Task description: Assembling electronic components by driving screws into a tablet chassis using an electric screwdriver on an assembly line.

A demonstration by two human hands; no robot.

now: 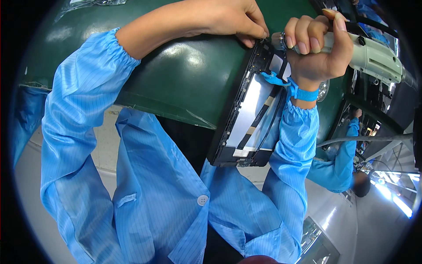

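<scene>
My right hand (318, 48) is wrapped round a pale grey-green electric screwdriver (378, 64), lying nearly level with its tip end pointing left. That end meets the fingertips of my left hand (239, 20), which are pinched together at the far end of a flat black-framed electronic unit (252, 103). Whatever those fingers hold is too small to make out. The unit has a silver panel crossed by dark strips and a cable, and its near end sticks out past the table edge. A blue wrist strap (305, 93) circles my right wrist, above the unit.
The green table (176, 83) has a worn, curved near edge. A clear plastic bag (88, 3) lies at the far left. On the right, a co-worker's blue sleeve (347, 141) reaches toward more dark units. A grey hose (369, 139) runs across there.
</scene>
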